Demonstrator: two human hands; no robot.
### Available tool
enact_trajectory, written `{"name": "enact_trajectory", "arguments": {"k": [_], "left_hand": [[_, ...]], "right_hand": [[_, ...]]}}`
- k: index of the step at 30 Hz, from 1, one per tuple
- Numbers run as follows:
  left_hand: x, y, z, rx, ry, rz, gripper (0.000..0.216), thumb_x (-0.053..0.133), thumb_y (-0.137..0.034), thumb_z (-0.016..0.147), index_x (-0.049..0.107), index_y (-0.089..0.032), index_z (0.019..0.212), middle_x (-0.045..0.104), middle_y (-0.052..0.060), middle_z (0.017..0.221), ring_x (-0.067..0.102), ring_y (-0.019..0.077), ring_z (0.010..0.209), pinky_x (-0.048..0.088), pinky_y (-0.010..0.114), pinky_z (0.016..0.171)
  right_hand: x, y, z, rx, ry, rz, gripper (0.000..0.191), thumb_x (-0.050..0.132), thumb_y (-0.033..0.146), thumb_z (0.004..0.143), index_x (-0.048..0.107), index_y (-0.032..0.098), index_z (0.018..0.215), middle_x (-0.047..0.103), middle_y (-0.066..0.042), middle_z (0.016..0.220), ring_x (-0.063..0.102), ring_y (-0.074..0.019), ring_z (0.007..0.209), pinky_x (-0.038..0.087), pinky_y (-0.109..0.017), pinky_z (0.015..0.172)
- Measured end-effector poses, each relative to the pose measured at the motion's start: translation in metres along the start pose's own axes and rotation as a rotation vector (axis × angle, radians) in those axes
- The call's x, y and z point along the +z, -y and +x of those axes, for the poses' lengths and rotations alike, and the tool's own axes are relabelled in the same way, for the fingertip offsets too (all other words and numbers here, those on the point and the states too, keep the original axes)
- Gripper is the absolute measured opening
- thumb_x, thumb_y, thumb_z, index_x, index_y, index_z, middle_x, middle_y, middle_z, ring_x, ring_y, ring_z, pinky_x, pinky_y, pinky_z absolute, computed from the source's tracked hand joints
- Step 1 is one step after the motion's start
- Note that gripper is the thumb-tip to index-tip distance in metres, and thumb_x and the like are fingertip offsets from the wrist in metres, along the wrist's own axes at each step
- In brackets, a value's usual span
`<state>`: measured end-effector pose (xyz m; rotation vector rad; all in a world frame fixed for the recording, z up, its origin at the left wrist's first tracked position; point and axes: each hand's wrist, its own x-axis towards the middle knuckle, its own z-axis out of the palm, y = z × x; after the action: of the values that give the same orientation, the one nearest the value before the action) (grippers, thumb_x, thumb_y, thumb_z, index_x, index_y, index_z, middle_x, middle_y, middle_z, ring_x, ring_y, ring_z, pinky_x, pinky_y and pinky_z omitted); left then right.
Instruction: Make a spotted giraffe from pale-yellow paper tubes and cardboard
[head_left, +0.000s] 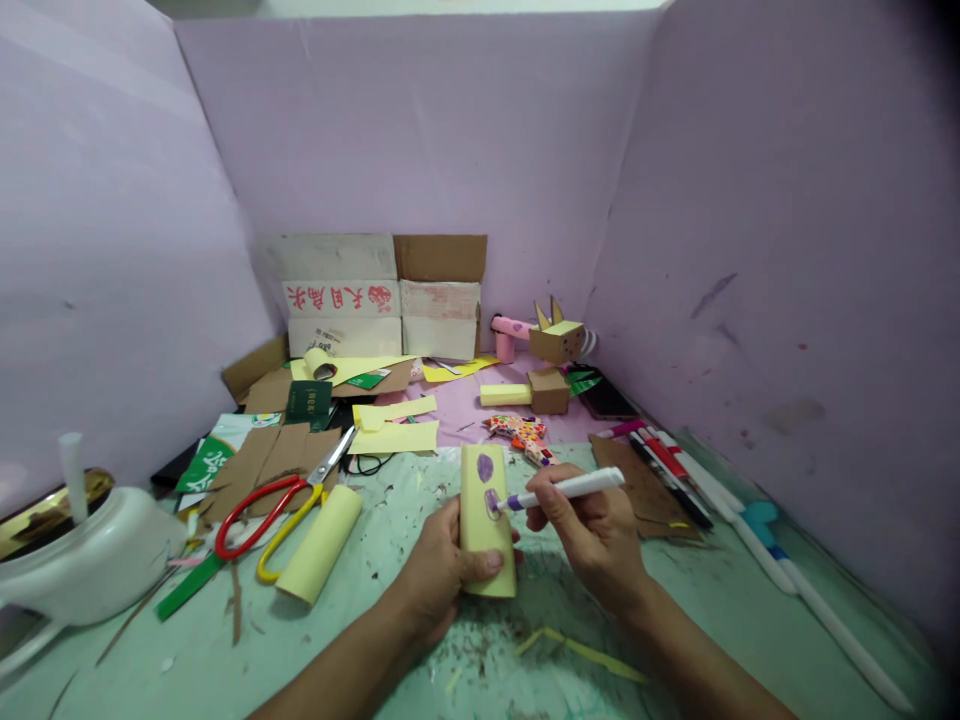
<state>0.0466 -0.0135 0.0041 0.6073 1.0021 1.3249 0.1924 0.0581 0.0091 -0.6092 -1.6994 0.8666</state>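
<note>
My left hand (450,565) is wrapped around a flattened yellow paper tube (487,560), its thumb pressed on the front face. Two purple spots (485,468) show on that face, an upper one filled in and a lower one partly coloured. In my right hand (592,530) is a white marker (581,486) with a purple tip end, pinched between thumb and fingers. The marker's tip touches the tube at the lower spot. To the left lies a second yellow paper tube (321,545), beside open scissors (289,500) with red and yellow handles.
Cardboard pieces (259,465) and yellow paper strips (394,437) lie at the back left, before a standing cardboard sheet (341,300). A cardboard-and-paper animal (559,342) stands behind. Several markers (671,470) lie right. A white pot-like container (112,560) stands at left.
</note>
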Motion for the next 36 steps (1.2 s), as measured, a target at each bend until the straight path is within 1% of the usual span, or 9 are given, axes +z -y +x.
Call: {"name": "enact_trajectory", "arguments": {"k": [7, 12, 18, 22, 26, 32, 36], "left_hand": [[0.0003, 0.0011, -0.0007, 0.0, -0.003, -0.002, 0.061, 0.084, -0.017, 0.043, 0.061, -0.012, 0.099, 0.071, 0.008, 0.085, 0.065, 0.0213, 0.074, 0.052, 0.032, 0.07], [0.0008, 0.0004, -0.0006, -0.007, -0.005, -0.004, 0.06, 0.084, -0.015, 0.043, 0.061, -0.012, 0.098, 0.072, 0.008, 0.085, 0.065, 0.0206, 0.073, 0.051, 0.03, 0.067], [0.0014, -0.001, 0.0005, 0.004, -0.006, 0.014, 0.059, 0.083, -0.016, 0.043, 0.06, -0.012, 0.098, 0.071, 0.008, 0.084, 0.063, 0.0182, 0.068, 0.05, 0.028, 0.063], [-0.0014, 0.0013, 0.0021, 0.003, 0.018, 0.008, 0.059, 0.083, -0.015, 0.045, 0.06, -0.012, 0.1, 0.071, 0.008, 0.086, 0.064, 0.0191, 0.069, 0.051, 0.03, 0.066], [-0.0047, 0.0056, 0.0028, 0.037, 0.041, 0.021, 0.055, 0.079, -0.012, 0.05, 0.06, -0.014, 0.101, 0.071, 0.008, 0.088, 0.064, 0.0199, 0.072, 0.05, 0.031, 0.069], [-0.0062, 0.0073, 0.0028, 0.044, 0.037, 0.037, 0.052, 0.078, -0.009, 0.05, 0.061, -0.013, 0.099, 0.069, 0.006, 0.084, 0.064, 0.0201, 0.074, 0.05, 0.031, 0.069], [-0.0066, 0.0068, 0.0031, 0.048, 0.047, 0.038, 0.052, 0.079, -0.01, 0.051, 0.062, -0.012, 0.1, 0.069, 0.006, 0.083, 0.063, 0.0187, 0.072, 0.049, 0.028, 0.067]], "right_hand": [[0.0005, -0.0011, 0.0013, -0.022, -0.045, 0.006, 0.021, 0.056, 0.033, 0.091, 0.064, 0.017, 0.08, 0.063, -0.001, 0.057, 0.061, -0.0142, 0.049, 0.048, -0.023, 0.046], [0.0012, -0.0024, 0.0005, -0.005, -0.015, 0.018, 0.021, 0.057, 0.032, 0.091, 0.063, 0.016, 0.079, 0.062, 0.0, 0.056, 0.061, -0.0139, 0.048, 0.047, -0.023, 0.046], [0.0011, -0.0031, 0.0007, -0.014, -0.032, 0.015, 0.019, 0.056, 0.032, 0.092, 0.064, 0.016, 0.083, 0.063, 0.0, 0.057, 0.061, -0.014, 0.049, 0.048, -0.023, 0.047], [0.0006, -0.0029, -0.0005, -0.023, -0.011, 0.001, 0.022, 0.056, 0.033, 0.092, 0.063, 0.017, 0.079, 0.062, 0.0, 0.055, 0.061, -0.014, 0.047, 0.047, -0.023, 0.045], [0.0014, -0.0037, -0.0017, -0.034, -0.006, -0.014, 0.022, 0.055, 0.033, 0.092, 0.064, 0.017, 0.081, 0.063, -0.001, 0.057, 0.061, -0.0148, 0.049, 0.049, -0.025, 0.047], [0.0019, -0.0024, -0.0016, -0.044, 0.037, -0.007, 0.02, 0.055, 0.031, 0.092, 0.062, 0.018, 0.08, 0.062, 0.0, 0.055, 0.061, -0.0137, 0.046, 0.047, -0.022, 0.045], [0.0017, -0.0015, -0.0007, -0.071, 0.019, -0.025, 0.02, 0.053, 0.029, 0.093, 0.063, 0.018, 0.079, 0.062, 0.0, 0.058, 0.062, -0.0136, 0.05, 0.048, -0.023, 0.048]]}}
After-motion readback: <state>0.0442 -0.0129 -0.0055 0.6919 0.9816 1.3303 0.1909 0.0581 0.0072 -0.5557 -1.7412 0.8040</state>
